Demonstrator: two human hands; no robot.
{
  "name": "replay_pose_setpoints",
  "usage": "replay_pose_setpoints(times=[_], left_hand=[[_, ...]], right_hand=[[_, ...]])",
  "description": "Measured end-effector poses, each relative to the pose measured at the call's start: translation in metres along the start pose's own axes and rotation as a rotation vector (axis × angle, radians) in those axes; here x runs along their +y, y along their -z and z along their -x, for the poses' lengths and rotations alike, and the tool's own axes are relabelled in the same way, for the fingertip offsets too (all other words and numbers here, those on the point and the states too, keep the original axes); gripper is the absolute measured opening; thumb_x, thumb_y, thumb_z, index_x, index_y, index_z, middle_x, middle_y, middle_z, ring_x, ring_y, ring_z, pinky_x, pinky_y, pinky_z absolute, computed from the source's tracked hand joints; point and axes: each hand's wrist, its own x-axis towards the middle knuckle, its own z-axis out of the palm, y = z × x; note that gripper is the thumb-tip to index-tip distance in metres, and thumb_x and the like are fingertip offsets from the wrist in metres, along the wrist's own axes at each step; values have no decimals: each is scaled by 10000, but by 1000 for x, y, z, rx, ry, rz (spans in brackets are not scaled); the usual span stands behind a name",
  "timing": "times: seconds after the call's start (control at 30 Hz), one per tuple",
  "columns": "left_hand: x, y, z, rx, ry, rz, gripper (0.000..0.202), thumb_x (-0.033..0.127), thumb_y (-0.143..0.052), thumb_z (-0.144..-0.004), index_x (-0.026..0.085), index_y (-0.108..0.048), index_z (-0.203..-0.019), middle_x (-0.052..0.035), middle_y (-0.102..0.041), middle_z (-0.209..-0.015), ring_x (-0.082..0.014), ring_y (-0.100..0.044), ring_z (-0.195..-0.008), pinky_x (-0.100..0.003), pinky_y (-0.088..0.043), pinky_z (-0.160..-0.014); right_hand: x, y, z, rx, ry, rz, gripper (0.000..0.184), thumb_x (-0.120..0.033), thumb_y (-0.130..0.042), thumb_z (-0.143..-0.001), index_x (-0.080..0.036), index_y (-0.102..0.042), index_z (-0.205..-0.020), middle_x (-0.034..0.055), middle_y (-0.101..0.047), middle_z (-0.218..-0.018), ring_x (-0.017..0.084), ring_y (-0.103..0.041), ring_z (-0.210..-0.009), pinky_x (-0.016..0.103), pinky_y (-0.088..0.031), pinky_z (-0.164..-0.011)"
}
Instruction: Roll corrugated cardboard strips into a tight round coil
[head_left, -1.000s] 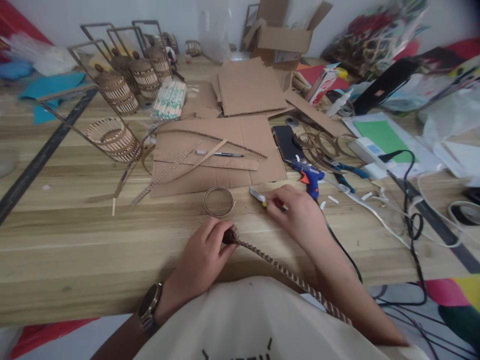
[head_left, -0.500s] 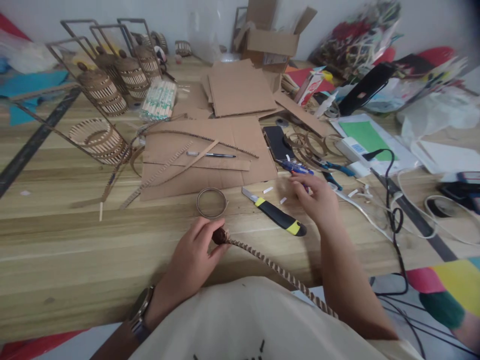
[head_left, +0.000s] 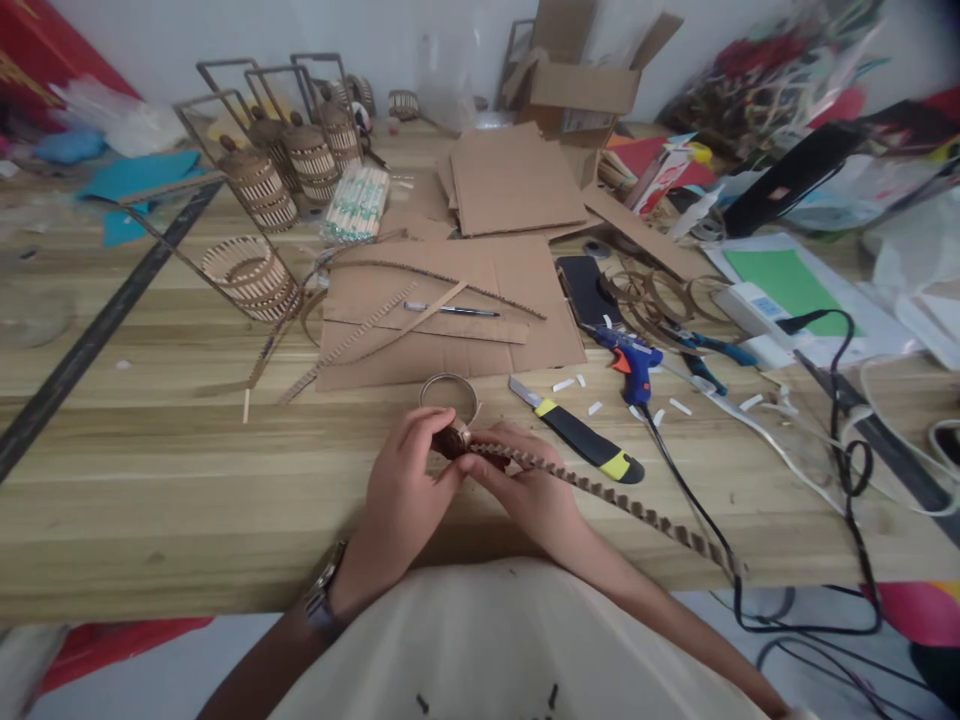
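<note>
My left hand (head_left: pixel 405 495) pinches a small dark-brown round piece (head_left: pixel 452 438) between thumb and fingers, low over the table's near side. From that piece a corrugated cardboard strip (head_left: pixel 637 508) runs out to the right. My right hand (head_left: pixel 536 495) has its thumb and fingers closed on the strip beside the round piece. Just beyond my fingers lies a thin brown ring (head_left: pixel 475 398). A yellow-and-black utility knife (head_left: pixel 581 435) rests to the right, blade out. Past it a blue glue gun (head_left: pixel 637 368) lies with its black cord trailing toward me.
Flat cardboard (head_left: pixel 450 350) bears a pen (head_left: pixel 454 310) and loose strips. Several small stick-built lanterns (head_left: pixel 262 195) stand at the back left, near bundled sticks (head_left: pixel 358 205). Pliers (head_left: pixel 720 347), a phone (head_left: pixel 589 290) and white scraps lie on the right.
My right hand has let go of the glue gun, leaving it on the table, and has come left to grip the strip beside my left hand. The view has shifted slightly left.
</note>
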Motion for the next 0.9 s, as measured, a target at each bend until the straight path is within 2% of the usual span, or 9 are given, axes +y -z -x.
replay_pose_setpoints(times=[0.13,0.3,0.4,0.5,0.6,0.7,0.9], left_hand=[[0,-2,1,1,-84,-86,357,50,-625,-886,191,-579,-1211,-91,-732,-1054,-218,-726,-953,-351,-626,-835],[-3,-6,1,4,-118,-145,354,63,-599,-917,177,-555,-1249,-117,-732,-1074,-234,-724,-988,-375,-621,-854],[-4,-3,-1,-58,-109,-130,447,144,-618,-940,205,-488,-1364,-112,-736,-1105,-243,-730,-984,-389,-621,-845],[2,4,-4,-75,-103,-143,604,242,-651,-939,184,-372,-1471,-155,-704,-1204,-277,-715,-1035,-424,-612,-863],[13,10,-8,-12,-190,-170,454,150,-601,-937,212,-466,-1366,-140,-663,-1235,-277,-664,-1125,-447,-570,-949],[25,9,-10,-110,-268,-98,376,43,-508,-906,211,-528,-1242,-107,-650,-1132,-251,-639,-1092,-430,-555,-955],[38,0,-4,-269,-328,-16,410,2,-446,-844,122,-530,-1226,-163,-598,-1153,-282,-590,-1081,-474,-552,-941]], right_hand=[[-1,-3,-6,36,-54,-43,127,-265,-690,-840,-178,-778,-810,26,-679,-694,141,-585,-615,261,-474,-586],[-1,-9,-9,61,-110,-90,184,-320,-661,-816,-189,-771,-750,22,-682,-662,145,-578,-601,253,-452,-552],[0,-6,-14,36,-190,-51,255,-375,-628,-827,-191,-768,-718,45,-728,-716,173,-629,-647,259,-468,-561],[4,1,-25,2,-273,75,360,-422,-599,-845,-172,-709,-610,42,-693,-645,170,-614,-604,248,-435,-520],[7,4,-38,-5,-285,170,402,-429,-632,-822,-171,-608,-514,1,-568,-511,128,-514,-514,229,-354,-472],[5,0,-49,-7,-268,262,439,-420,-669,-799,-189,-503,-465,-31,-467,-459,104,-428,-487,231,-287,-460],[-7,-6,-63,5,-255,420,448,-324,-671,-774,-210,-400,-437,-46,-389,-436,96,-336,-475,255,-252,-478]])
